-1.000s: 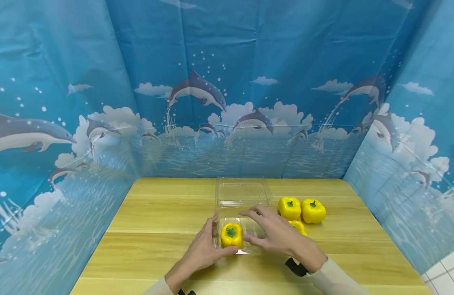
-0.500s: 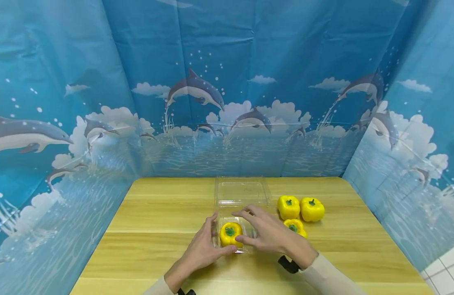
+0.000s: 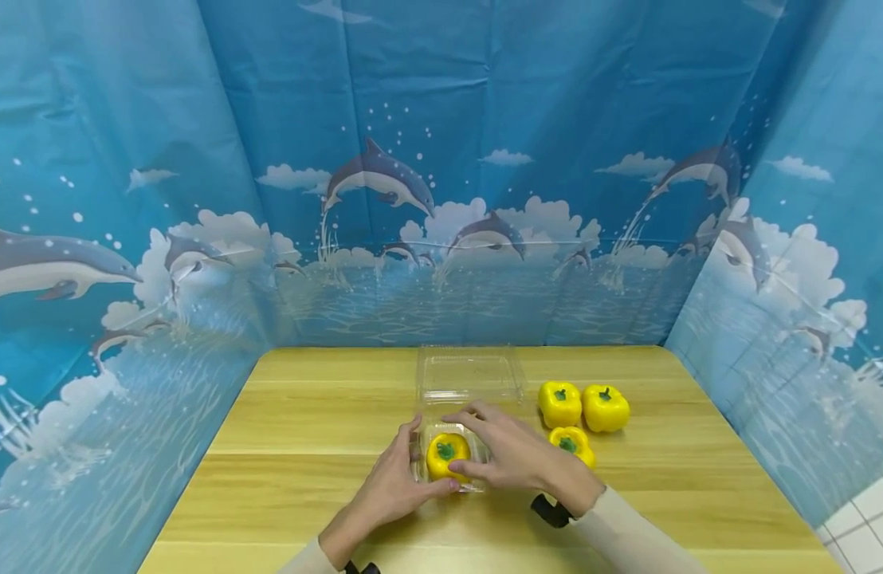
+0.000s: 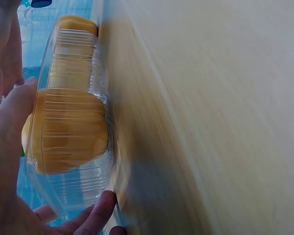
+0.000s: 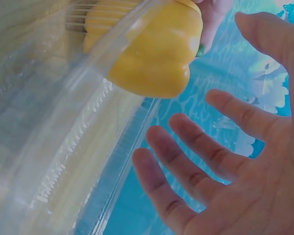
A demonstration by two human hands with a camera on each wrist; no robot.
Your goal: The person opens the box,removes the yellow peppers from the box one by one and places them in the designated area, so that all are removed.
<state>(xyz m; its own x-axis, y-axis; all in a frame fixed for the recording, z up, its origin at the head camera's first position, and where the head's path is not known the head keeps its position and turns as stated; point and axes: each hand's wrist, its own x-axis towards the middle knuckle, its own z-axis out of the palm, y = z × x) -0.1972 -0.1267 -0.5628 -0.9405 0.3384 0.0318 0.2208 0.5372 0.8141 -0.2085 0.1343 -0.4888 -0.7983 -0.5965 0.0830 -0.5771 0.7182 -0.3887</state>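
Observation:
A yellow bell pepper (image 3: 441,466) with a green stem sits in the left part of a clear plastic clamshell container (image 4: 78,188). My left hand (image 3: 393,485) holds the container's left end, with the thumb along the near rim and the fingers round the far side. Over the container's right part hovers my right hand (image 3: 516,456), its thumb just above the pepper in the head view. In the right wrist view its fingers (image 5: 196,171) are spread and apart from the pepper, holding nothing. The right hand hides part of the container's base.
The container's lid (image 3: 470,373) lies folded back on the wooden table (image 3: 305,446). Three more yellow bell peppers stand right of my right hand: a back left one (image 3: 560,404), a back right one (image 3: 606,408) and a nearer one (image 3: 572,445). A dolphin-print curtain (image 3: 427,303) encloses the table.
My right hand has shifted left over the container, its thumb coming over the pepper inside. More of the nearest loose pepper shows. My left hand keeps its hold.

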